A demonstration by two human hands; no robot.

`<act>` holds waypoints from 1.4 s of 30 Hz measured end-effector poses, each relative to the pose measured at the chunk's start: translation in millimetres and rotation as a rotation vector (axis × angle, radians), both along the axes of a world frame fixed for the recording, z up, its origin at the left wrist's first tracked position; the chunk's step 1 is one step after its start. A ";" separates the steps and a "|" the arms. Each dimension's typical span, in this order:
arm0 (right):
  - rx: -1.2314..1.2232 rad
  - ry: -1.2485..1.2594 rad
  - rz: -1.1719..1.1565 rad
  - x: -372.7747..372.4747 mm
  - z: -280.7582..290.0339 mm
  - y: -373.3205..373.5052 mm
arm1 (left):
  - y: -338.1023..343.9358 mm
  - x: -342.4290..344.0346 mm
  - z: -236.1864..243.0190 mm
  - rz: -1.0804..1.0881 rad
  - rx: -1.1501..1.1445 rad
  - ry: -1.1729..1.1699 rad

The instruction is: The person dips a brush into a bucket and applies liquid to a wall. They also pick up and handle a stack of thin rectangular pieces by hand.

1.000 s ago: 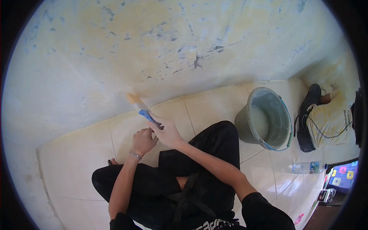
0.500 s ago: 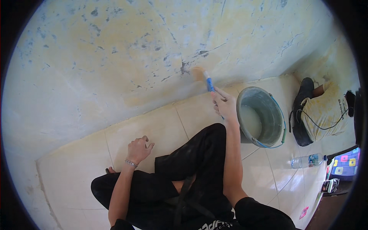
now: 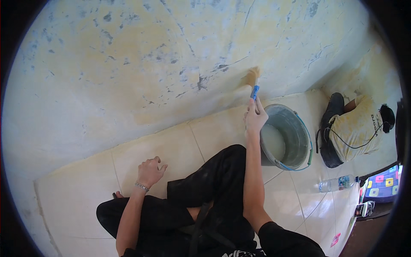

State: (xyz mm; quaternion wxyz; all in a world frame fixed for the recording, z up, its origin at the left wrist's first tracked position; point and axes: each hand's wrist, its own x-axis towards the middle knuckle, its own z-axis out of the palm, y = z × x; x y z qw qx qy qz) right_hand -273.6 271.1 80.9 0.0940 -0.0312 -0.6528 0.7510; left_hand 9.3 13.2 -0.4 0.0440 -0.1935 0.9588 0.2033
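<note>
In the head view, the right hand (image 3: 256,118) holds the brush (image 3: 255,91) by its handle, with the fingers closed around it; this hand is just beside the bucket (image 3: 301,135), at its left rim. The brush is beyond the bucket and a little to its left, with its bristles up at the wall (image 3: 141,85). They are blurred, so I cannot tell how firmly they press.

For good brushing, I think the grip should be firm but the wrist loose, and the bristles should lie flat, in long, even strokes. The dark marks (image 3: 202,81), on the wall farther left of the bucket, probably need more strokes. The pale liquid (image 3: 275,141) is inside the bucket, so the forearm should keep away from the rim, in order not to push it.

The left hand (image 3: 150,172), well left of the bucket, has loosely curled fingers and shows nothing in it.
</note>
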 end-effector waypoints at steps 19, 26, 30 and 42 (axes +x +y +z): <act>0.240 0.294 0.373 129.2 15.8 -95.7 | -5.4 -6.5 -11.1 -0.013 0.027 -0.069; 0.044 0.130 0.849 133.7 31.0 -96.8 | -10.9 -2.3 -16.9 -0.009 0.033 -0.036; 0.023 -0.054 0.805 89.8 56.3 -54.8 | -6.7 -5.9 -6.5 -0.025 0.049 -0.091; 0.015 0.008 0.116 0.4 120.8 42.4 | -9.6 -0.2 -14.7 -0.105 0.024 -0.001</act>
